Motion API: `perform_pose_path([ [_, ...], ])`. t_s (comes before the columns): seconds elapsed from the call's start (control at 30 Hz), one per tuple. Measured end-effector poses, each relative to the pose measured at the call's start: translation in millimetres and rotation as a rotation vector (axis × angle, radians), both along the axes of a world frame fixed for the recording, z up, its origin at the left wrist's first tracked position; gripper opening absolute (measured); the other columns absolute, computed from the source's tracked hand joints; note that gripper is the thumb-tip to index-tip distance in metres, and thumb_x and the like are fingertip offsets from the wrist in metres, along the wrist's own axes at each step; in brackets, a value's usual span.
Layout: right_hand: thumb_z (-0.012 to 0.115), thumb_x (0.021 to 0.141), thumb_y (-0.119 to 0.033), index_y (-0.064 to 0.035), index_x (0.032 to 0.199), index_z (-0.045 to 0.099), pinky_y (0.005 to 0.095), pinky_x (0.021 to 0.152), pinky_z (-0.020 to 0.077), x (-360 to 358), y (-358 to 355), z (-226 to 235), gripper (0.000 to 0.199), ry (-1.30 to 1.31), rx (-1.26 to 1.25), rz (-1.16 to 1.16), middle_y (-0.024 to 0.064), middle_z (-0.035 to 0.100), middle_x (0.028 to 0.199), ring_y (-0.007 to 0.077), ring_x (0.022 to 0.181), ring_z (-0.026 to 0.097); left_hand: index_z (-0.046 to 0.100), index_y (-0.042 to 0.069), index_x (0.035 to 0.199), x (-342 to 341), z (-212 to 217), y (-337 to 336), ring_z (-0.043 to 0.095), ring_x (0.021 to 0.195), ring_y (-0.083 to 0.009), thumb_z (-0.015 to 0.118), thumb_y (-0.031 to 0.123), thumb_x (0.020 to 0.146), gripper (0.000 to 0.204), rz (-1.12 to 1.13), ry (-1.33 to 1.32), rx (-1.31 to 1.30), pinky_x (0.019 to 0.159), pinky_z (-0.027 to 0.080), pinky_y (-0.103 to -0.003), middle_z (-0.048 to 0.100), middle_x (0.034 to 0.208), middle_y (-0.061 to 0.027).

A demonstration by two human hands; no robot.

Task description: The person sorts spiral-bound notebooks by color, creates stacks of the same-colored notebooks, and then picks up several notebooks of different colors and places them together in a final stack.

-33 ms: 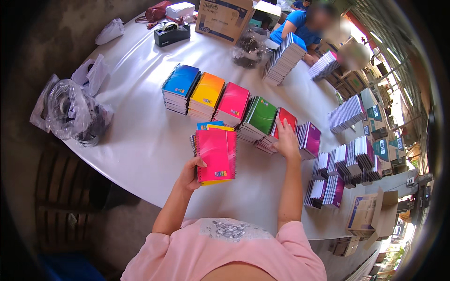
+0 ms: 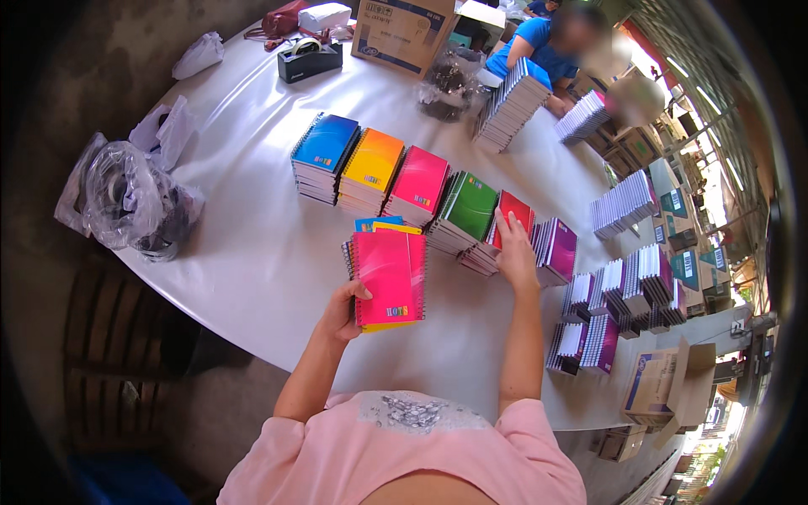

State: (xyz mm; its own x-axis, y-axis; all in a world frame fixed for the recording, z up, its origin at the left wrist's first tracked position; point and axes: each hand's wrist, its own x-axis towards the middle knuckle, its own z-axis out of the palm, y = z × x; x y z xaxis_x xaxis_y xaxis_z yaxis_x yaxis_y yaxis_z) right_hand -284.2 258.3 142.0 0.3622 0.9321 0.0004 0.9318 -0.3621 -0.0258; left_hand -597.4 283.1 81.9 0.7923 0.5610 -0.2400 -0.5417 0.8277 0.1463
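The left hand (image 2: 343, 310) has its grip closed on a small bundle of spiral notebooks (image 2: 387, 276), pink cover on top with yellow and blue edges showing beneath, held just above the white table (image 2: 252, 252) in front of the person. The right hand (image 2: 515, 252) lies flat, fingers spread, on the red stack (image 2: 505, 220), holding nothing as far as can be seen. The step in hand looks like gathering one notebook of each colour along the row: blue stack (image 2: 324, 156), orange stack (image 2: 370, 168), pink stack (image 2: 417, 183), green stack (image 2: 467, 209), then red and the purple stack (image 2: 557, 248). The next move likely calls for peeling a single red copy off the top and laying it on the bundle without dragging its neighbours, since the stacks stand touching. Further piles of notebooks (image 2: 627, 290) crowd the right side, a plastic bag (image 2: 126, 198) sits at the left edge, and another person in blue (image 2: 539, 46) works at the far end, well apart
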Motion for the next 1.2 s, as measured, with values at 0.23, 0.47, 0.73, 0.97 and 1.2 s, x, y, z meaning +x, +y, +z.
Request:
perform_pose_path([
  [0.23,0.052,0.071,0.006,-0.0103,0.128,0.043,0.0342,0.083,0.0487,15,-13,20,0.060,0.311,0.138,0.219,0.0152,0.057,0.113,0.0288,0.094,0.060,0.046,-0.004,0.108,14,0,-11,0.059,0.093,-0.0263,0.049,0.004,0.066,0.043,0.011,-0.036,-0.002,0.084,0.049,-0.040,0.057,0.102,-0.0150],
  [0.47,0.061,0.067,0.000,-0.0144,0.126,0.047,0.0386,0.087,0.0445,-3,-31,3,0.062,0.020,0.212,0.334,0.0081,0.051,0.124,0.0261,0.108,0.053,0.044,-0.005,0.113,32,7,-22,0.058,0.097,-0.0289,0.049,0.004,0.064,0.050,0.011,-0.068,0.004,0.087,0.047,-0.043,0.056,0.107,-0.0176],
  [0.73,0.063,0.064,0.005,-0.0163,0.126,0.047,0.0383,0.092,0.0416,16,-36,-26,0.068,-0.028,0.409,0.240,0.0197,0.050,0.122,0.0319,0.109,0.051,0.046,-0.004,0.110,25,14,-38,0.059,0.094,-0.0265,0.049,0.005,0.066,0.045,0.019,-0.045,0.045,0.085,0.049,-0.040,0.057,0.103,-0.0149],
  [0.97,0.058,0.071,0.004,-0.0128,0.122,0.051,0.0373,0.073,0.0509,6,-44,29,0.054,0.287,0.592,-0.133,0.0162,0.059,0.109,0.0304,0.086,0.062,0.046,-0.001,0.109,30,25,-43,0.059,0.093,-0.0242,0.050,0.006,0.067,0.042,0.030,-0.019,0.078,0.084,0.049,-0.038,0.057,0.102,-0.0129],
  [1.2,0.056,0.074,-0.006,-0.0105,0.118,0.055,0.0339,0.065,0.0504,-106,-78,73,0.045,-0.102,0.820,0.497,0.0108,0.062,0.108,0.0224,0.085,0.064,0.046,0.002,0.115,42,22,-49,0.059,0.097,-0.0232,0.057,0.015,0.073,0.046,0.133,0.086,0.147,0.086,0.048,-0.039,0.056,0.107,-0.0127],
])
